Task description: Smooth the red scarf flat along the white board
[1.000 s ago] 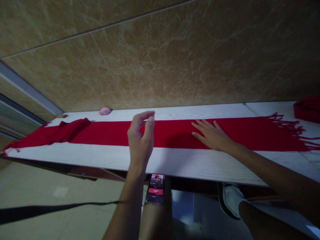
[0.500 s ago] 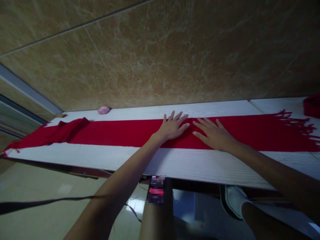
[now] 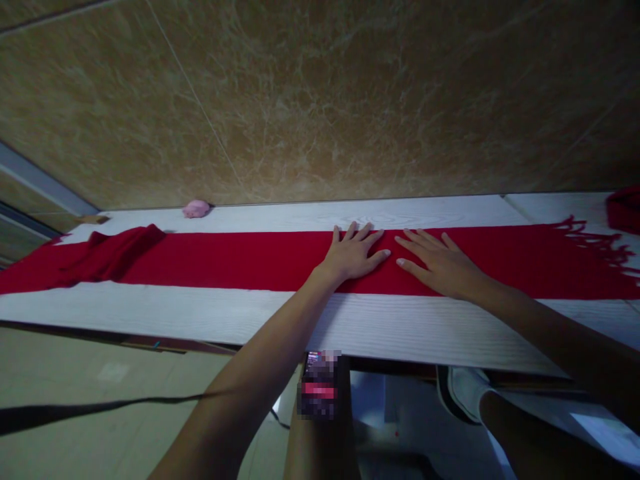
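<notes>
Lying splayed, left hand (image 3: 351,257) and right hand (image 3: 444,265) seemingly touch red scarf (image 3: 240,261).

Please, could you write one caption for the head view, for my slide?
Left hand and right hand rest palm-down on a red scarf along a white table.

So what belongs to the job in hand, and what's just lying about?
In the job:
red fringed scarf
left hand and right hand, spread on it
white wood-grain tabletop underneath

Apparently just lying about:
small pink object by the wall
phone on the leg
red cloth, right edge
</notes>
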Action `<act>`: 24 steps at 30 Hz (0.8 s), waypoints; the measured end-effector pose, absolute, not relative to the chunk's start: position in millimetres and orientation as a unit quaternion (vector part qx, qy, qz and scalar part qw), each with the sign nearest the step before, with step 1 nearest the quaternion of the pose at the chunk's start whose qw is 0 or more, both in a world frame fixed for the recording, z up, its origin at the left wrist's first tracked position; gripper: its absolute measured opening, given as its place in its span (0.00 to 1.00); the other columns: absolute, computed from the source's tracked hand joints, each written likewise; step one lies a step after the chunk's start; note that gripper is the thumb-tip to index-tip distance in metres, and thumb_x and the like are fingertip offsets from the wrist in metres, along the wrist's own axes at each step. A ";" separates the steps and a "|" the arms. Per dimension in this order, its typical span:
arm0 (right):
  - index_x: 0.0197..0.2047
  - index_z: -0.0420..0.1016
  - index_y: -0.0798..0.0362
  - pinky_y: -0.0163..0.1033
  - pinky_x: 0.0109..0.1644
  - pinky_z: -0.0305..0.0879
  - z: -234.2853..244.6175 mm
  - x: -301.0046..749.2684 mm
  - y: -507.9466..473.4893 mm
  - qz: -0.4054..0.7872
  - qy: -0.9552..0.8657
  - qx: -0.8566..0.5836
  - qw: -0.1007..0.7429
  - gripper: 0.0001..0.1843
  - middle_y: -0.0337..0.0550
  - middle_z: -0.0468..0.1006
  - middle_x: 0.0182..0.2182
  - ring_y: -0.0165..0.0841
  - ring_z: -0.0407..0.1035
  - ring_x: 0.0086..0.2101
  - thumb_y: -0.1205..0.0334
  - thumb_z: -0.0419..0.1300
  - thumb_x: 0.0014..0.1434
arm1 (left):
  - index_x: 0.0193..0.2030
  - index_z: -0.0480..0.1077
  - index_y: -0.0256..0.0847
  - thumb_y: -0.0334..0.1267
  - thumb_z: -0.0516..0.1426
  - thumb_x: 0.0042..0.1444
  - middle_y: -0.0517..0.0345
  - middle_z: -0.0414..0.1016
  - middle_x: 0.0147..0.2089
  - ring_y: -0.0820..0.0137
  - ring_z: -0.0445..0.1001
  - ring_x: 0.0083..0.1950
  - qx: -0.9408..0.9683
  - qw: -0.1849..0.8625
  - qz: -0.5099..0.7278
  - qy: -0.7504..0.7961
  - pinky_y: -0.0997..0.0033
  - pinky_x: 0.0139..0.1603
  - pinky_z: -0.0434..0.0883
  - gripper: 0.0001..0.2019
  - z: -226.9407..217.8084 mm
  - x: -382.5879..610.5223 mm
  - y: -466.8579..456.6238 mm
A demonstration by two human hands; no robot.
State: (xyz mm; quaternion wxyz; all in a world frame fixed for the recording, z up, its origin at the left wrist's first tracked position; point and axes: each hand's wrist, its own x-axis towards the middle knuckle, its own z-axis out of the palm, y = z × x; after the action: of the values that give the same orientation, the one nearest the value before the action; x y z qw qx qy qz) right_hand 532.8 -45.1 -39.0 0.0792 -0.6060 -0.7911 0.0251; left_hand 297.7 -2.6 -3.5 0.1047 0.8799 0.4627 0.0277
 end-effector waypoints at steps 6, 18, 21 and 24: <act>0.83 0.61 0.40 0.74 0.79 0.49 -39.5 533.0 -44.7 0.016 -0.792 -0.604 0.081 0.39 0.45 0.58 0.81 0.53 0.50 0.79 0.35 0.45 0.76 | 0.86 0.53 0.52 0.65 0.42 0.77 0.55 0.44 0.89 0.45 0.41 0.88 0.880 0.110 0.029 0.462 0.26 0.84 0.37 0.37 -4.5 298.1 -0.3; 0.83 0.62 0.46 0.74 0.79 0.46 -33.0 526.6 -46.2 0.024 -0.787 -0.613 0.068 0.40 0.49 0.57 0.81 0.54 0.49 0.79 0.38 0.45 0.76 | 0.86 0.52 0.53 0.65 0.42 0.77 0.56 0.46 0.88 0.47 0.41 0.89 0.875 0.103 0.030 0.473 0.28 0.84 0.36 0.37 -5.2 297.3 -3.3; 0.83 0.62 0.47 0.75 0.79 0.46 -32.6 524.6 -45.7 0.027 -0.786 -0.614 0.067 0.40 0.50 0.57 0.81 0.54 0.49 0.79 0.38 0.44 0.77 | 0.86 0.52 0.53 0.65 0.43 0.77 0.56 0.46 0.88 0.48 0.40 0.89 0.874 0.104 0.030 0.473 0.28 0.84 0.35 0.37 -6.0 296.4 -3.0; 0.83 0.62 0.46 0.75 0.79 0.46 -33.9 525.6 -45.2 0.026 -0.790 -0.609 0.070 0.40 0.50 0.57 0.81 0.54 0.49 0.79 0.37 0.43 0.77 | 0.86 0.51 0.53 0.65 0.43 0.77 0.56 0.46 0.88 0.49 0.40 0.89 0.873 0.105 0.029 0.476 0.29 0.84 0.35 0.37 -5.3 295.7 -3.0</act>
State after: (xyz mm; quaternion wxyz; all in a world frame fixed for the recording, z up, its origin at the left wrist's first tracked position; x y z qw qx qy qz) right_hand 525.6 -45.2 -33.9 0.0701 -0.6091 -0.7896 0.0255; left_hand 295.7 -3.0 -5.3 0.1046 0.8729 0.4757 0.0294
